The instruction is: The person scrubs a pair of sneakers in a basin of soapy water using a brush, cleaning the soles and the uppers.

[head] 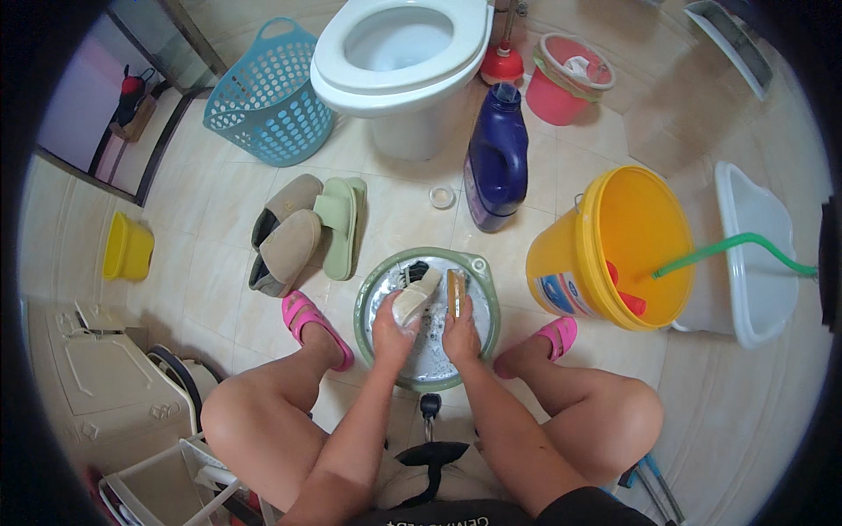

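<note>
Between my feet a green-rimmed basin (495, 309) holds sudsy water. Over its left half, my left hand (393, 329) grips a pale, foam-covered shoe (416, 297). My right hand (462, 332) is closed around a scrubbing brush with a brown back (456, 289), held upright just right of the shoe; its bristles are not clearly seen. A dark item with white laces (414, 271), perhaps another shoe, lies at the basin's back, partly hidden. Beyond the basin stands an uncapped blue detergent bottle (496, 164), with a round cap (441, 196) on the floor beside it.
To the right stand a yellow bucket (572, 256) with red items inside, a green hose (717, 248) and a white tub (727, 263). Slippers (289, 246) lie left. Behind are a toilet (408, 98), blue laundry basket (276, 125), red plunger (503, 64) and pink bin (559, 98).
</note>
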Available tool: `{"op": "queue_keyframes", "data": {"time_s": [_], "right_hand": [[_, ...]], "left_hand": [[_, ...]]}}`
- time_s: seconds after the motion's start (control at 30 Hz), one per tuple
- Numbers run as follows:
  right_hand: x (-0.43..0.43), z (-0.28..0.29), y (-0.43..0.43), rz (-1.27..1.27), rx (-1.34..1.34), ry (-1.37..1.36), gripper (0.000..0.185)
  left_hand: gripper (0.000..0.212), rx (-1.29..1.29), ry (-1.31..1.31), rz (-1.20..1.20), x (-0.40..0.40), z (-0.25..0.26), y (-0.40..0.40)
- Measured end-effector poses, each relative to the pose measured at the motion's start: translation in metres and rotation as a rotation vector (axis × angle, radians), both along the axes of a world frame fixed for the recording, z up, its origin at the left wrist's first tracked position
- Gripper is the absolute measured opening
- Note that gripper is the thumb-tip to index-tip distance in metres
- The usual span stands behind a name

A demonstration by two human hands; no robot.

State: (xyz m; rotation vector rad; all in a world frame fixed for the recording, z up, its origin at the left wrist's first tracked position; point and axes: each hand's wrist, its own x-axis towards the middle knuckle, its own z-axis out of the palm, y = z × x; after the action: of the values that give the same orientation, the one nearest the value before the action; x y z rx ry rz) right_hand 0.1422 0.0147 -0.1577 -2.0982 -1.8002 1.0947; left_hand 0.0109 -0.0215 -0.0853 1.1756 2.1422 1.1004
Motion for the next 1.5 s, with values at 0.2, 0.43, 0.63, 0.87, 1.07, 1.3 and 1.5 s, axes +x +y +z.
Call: {"op": "queue_keyframes", "data": {"time_s": [0.2, 0.43, 0.63, 0.87, 1.07, 1.3, 1.5], "right_hand": [[-0.007, 0.0, 0.003, 0.055, -0.14, -0.18, 0.063], [0.014, -0.013, 0.018, 0.126, -0.245, -0.094, 0.061], [0.022, 0.027, 0.008, 0.03, 0.024, 0.096, 0.052], [0.015, 0.123, -0.057, 0.348, 0.183, 0.289, 0.05], [0.021, 0.111, -0.021, 0.313, 0.159, -0.011, 0.05], [0.007, 0.127, -0.069, 0.446, 0.076, 0.022, 0.05], [0.002, 0.106, -0.031, 0.327, 0.096, -0.001, 0.053]], "left_hand": [[0.056, 0.007, -0.035, 0.06, 0.014, -0.004, 0.006], [0.057, -0.066, -0.083, 0.126, 0.028, -0.01, -0.011], [0.062, -0.022, -0.03, 0.097, 0.026, -0.038, -0.036], [0.054, -0.046, -0.312, 0.258, 0.013, -0.023, -0.033], [0.055, -0.066, -0.106, 0.05, 0.029, -0.011, -0.034], [0.051, -0.239, -0.369, 0.175, 0.015, -0.039, -0.044], [0.056, -0.119, -0.102, 0.068, 0.02, -0.028, -0.042]]}}
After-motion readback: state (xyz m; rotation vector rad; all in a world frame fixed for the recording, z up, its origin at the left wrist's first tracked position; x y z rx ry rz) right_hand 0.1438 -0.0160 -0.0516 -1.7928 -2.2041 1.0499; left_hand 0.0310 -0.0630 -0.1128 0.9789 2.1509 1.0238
